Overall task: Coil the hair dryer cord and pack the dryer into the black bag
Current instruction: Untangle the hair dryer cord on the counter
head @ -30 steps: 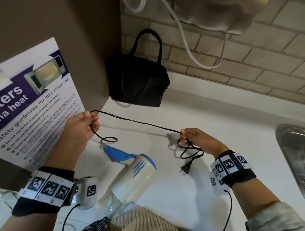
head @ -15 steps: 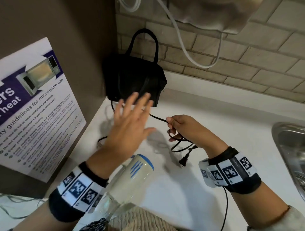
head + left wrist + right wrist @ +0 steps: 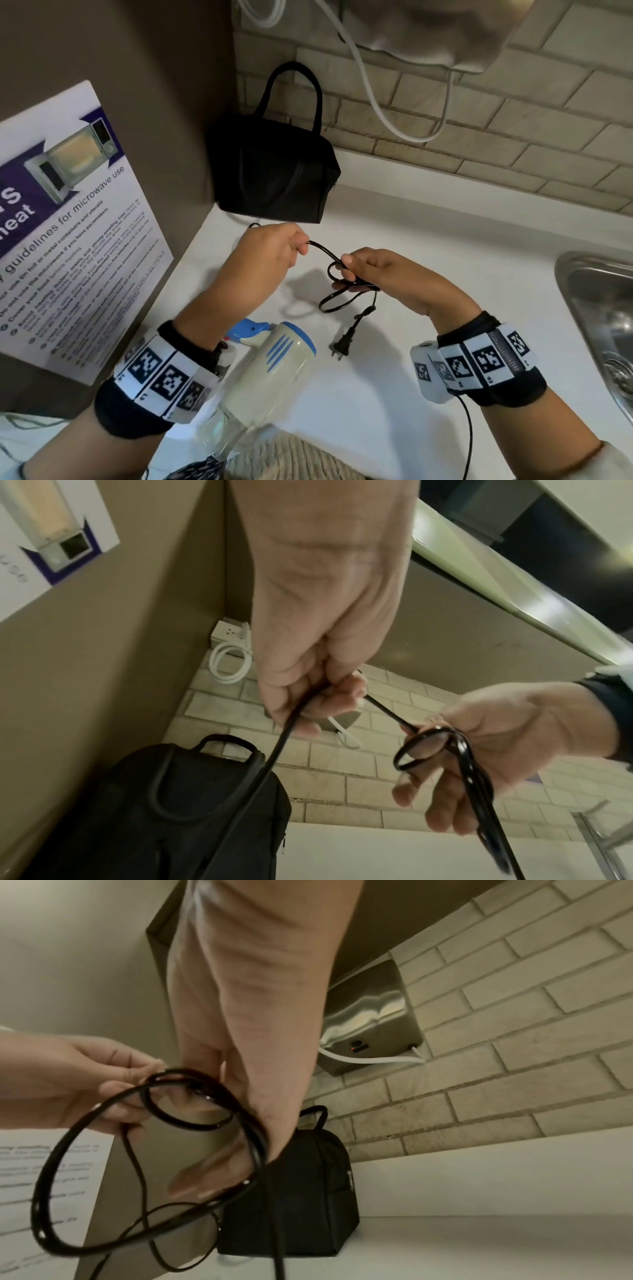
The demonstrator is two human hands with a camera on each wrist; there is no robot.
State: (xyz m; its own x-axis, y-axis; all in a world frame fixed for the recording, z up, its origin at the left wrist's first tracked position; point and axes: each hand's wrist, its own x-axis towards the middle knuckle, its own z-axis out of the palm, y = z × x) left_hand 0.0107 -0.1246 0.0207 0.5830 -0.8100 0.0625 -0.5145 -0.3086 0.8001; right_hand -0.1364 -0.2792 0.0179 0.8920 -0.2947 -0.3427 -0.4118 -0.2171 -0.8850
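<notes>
The cream and blue hair dryer (image 3: 270, 370) lies on the white counter (image 3: 394, 404) between my forearms. Its black cord (image 3: 334, 298) hangs in loops above the counter. My right hand (image 3: 380, 274) grips the gathered loops (image 3: 154, 1150), and the plug (image 3: 342, 346) dangles below them to the counter. My left hand (image 3: 270, 250) pinches the cord's free run (image 3: 287, 739) just left of the loops. The black bag (image 3: 274, 178) stands upright in the back corner, beyond both hands, with its handle (image 3: 294, 92) up.
A microwave safety poster (image 3: 68, 240) hangs on the brown panel at my left. A steel sink (image 3: 599, 318) sits at the right. A wall dispenser (image 3: 428, 31) with a white hose (image 3: 387, 113) hangs above the brick wall. A socket block (image 3: 229, 634) is mounted in the corner.
My left hand, open in the air half a second ago, has come back and pinched the cord close to my right hand. More cord is looped in my right hand.
</notes>
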